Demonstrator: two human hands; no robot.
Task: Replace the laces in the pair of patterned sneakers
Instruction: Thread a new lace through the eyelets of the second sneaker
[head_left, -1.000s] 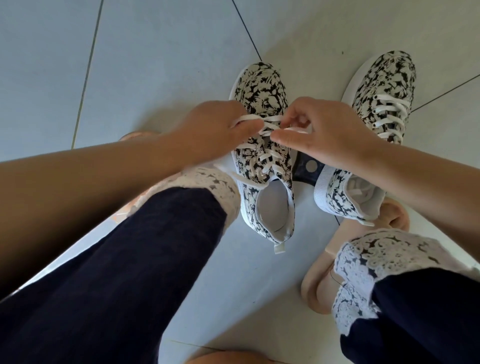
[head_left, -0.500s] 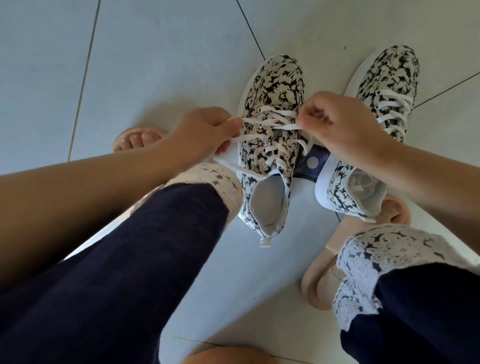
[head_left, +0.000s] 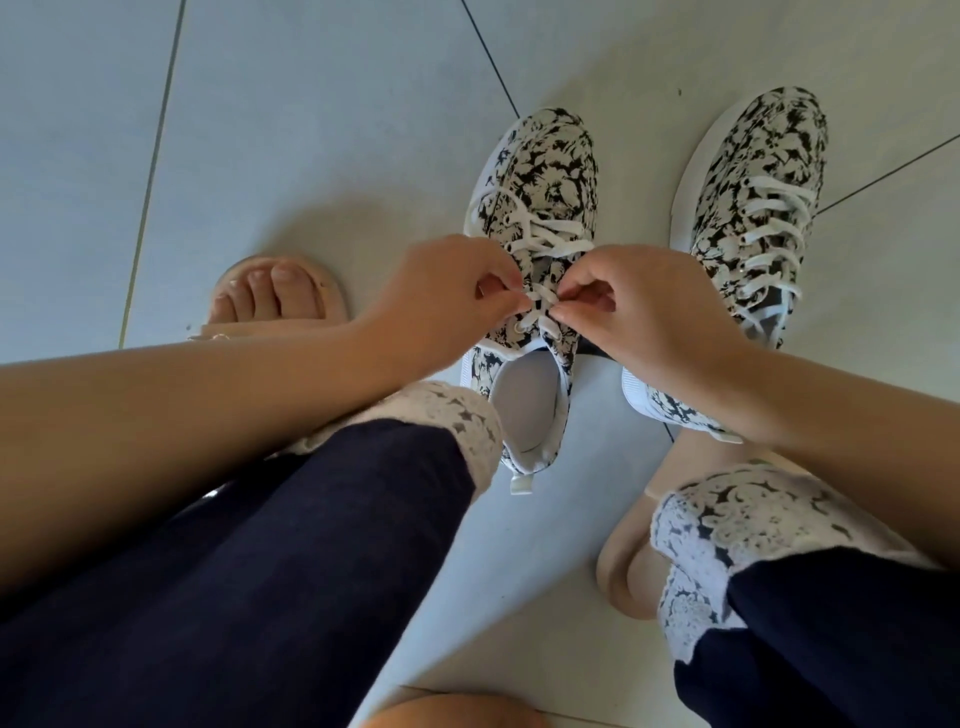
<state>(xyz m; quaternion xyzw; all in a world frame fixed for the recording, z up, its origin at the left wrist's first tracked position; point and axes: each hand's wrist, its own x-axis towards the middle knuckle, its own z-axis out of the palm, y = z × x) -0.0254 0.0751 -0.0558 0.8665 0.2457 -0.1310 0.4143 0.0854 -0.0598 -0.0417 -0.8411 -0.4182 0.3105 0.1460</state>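
Two black-and-white patterned sneakers stand on the pale tiled floor. The left sneaker (head_left: 545, 171) is in the middle, its white lace (head_left: 540, 234) crossing loosely through the eyelets. My left hand (head_left: 447, 296) pinches the lace on the shoe's left side near the top eyelets. My right hand (head_left: 639, 306) pinches the lace on the right side, fingertips almost meeting the left hand's. The right sneaker (head_left: 763, 171) stands further right, fully laced in white, with its heel hidden behind my right wrist.
My legs in dark trousers with white lace cuffs (head_left: 452, 415) fill the foreground. My left foot in a beige slipper (head_left: 280, 296) rests left of the shoes, my right slipper (head_left: 623, 566) below the right sneaker. Dark tile joints cross the floor.
Both hands have moved down the middle sneaker from the mid eyelets to the top ones and come closer together. The camera has shifted, so the shoes sit lower in view.
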